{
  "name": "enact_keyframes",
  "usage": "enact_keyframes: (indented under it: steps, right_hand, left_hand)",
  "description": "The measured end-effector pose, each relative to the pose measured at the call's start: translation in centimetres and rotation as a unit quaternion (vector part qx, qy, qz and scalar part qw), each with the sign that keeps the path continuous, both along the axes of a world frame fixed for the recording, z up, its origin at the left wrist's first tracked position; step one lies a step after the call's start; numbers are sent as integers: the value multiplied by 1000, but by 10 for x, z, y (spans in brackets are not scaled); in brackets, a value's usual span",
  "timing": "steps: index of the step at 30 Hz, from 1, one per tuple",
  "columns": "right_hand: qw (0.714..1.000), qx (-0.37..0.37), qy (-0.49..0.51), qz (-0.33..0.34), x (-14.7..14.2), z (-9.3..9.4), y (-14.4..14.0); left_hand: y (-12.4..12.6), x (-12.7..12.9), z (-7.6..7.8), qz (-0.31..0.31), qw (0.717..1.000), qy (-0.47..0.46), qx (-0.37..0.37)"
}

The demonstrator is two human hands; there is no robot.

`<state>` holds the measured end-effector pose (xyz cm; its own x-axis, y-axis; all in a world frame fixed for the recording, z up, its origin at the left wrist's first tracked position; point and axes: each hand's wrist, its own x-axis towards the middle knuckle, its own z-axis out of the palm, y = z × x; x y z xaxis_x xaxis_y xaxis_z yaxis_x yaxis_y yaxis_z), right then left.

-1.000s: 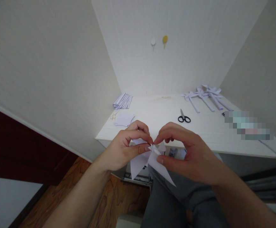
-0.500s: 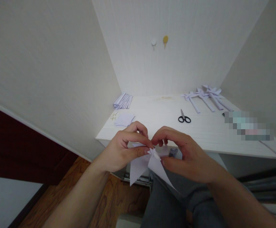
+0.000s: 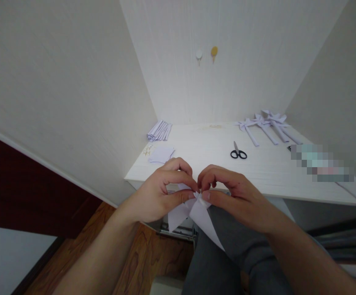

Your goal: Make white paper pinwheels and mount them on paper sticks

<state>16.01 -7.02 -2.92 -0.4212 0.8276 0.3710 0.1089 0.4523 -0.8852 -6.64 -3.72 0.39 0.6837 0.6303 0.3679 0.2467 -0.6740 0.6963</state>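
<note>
- My left hand (image 3: 158,196) and right hand (image 3: 233,196) meet fingertip to fingertip over my lap, both closed in a pinch on a folded white paper bow (image 3: 193,211).
- The bow hangs just below the near edge of the white table (image 3: 270,168), its two pointed tails trailing toward 6 o'clock across my grey trouser leg (image 3: 224,262).
- Black-handled scissors (image 3: 237,152) lie on the table at 1 o'clock from my hands, well apart from them.
- Finished paper bows (image 3: 265,125) rest in a row at the table's far right, at 2 o'clock.
- A stack of folded paper strips (image 3: 159,131) sits against the wall at 11 o'clock, with a small pile of paper sheets (image 3: 161,154) nearer to me.
- Two wall hooks (image 3: 206,53), one white and one yellow, are fixed at 12 o'clock.
</note>
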Motion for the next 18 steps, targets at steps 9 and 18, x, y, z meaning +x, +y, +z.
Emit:
enact_keyframes:
  steps: [9, 18]
  right_hand:
    - [999, -32, -16, -7, -1, 2, -1]
    - [997, -40, -67, -9, 1, 2, 1]
  left_hand:
    - [-3, -1, -2, 7, 999, 22, 32]
    - [-3, -1, -3, 15, 998, 40, 47]
